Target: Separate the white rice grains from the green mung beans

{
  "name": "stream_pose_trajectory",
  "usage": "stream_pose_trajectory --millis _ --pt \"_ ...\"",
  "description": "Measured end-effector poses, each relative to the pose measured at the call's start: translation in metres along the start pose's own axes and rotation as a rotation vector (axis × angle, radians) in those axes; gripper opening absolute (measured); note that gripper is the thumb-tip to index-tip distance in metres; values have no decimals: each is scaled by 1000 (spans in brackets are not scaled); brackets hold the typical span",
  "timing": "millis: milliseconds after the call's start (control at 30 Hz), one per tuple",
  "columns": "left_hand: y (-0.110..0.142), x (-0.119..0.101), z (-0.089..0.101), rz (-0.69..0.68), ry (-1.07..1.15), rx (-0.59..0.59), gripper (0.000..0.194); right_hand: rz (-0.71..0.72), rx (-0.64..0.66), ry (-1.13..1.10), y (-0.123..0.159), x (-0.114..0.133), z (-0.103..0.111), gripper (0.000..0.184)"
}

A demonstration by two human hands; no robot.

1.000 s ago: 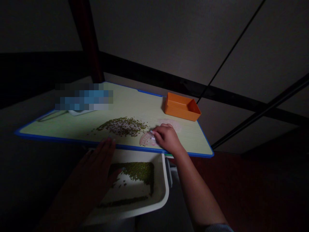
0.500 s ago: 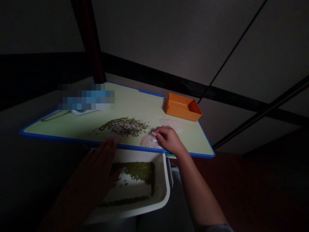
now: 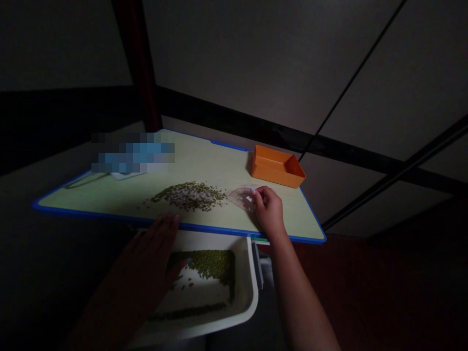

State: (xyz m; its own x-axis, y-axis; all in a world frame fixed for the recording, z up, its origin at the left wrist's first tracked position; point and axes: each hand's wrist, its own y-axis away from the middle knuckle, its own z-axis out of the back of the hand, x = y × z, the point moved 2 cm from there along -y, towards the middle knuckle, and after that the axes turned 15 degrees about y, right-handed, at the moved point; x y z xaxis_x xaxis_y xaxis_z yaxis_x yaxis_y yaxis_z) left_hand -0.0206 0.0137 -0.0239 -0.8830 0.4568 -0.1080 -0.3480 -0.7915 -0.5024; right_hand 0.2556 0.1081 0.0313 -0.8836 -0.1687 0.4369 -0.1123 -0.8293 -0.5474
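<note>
My right hand (image 3: 269, 209) pinches a clear pinkish plastic piece, shaped like a protractor (image 3: 243, 197), lifted slightly above the pale green board (image 3: 204, 161) just right of a pile of green beans (image 3: 190, 194). My left hand (image 3: 153, 253) lies flat with fingers stretched out over the left rim of a white tray (image 3: 248, 297), fingertips at the board's blue front edge. The tray sits below the board and holds more green beans (image 3: 212, 263).
An orange open box (image 3: 277, 166) stands at the board's back right corner. A white object with a pixelated patch (image 3: 124, 173) lies at the back left. Dark floor and beams surround the board; the light is dim.
My right hand has lifted the clear plastic piece off the board's front edge and moved it back and a little right. The left hand has barely moved.
</note>
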Motion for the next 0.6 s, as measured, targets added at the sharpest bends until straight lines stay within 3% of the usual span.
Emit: stream_pose_trajectory --millis 133,333,600 --pt "-1 -1 2 -5 -12 -9 82 -30 34 11 -1 -3 -4 21" --pt "0 -2 2 -12 -33 7 82 26 67 209 -2 2 -6 21" --pt "2 1 -4 10 -31 -2 79 80 104 279 -4 7 -7 22"
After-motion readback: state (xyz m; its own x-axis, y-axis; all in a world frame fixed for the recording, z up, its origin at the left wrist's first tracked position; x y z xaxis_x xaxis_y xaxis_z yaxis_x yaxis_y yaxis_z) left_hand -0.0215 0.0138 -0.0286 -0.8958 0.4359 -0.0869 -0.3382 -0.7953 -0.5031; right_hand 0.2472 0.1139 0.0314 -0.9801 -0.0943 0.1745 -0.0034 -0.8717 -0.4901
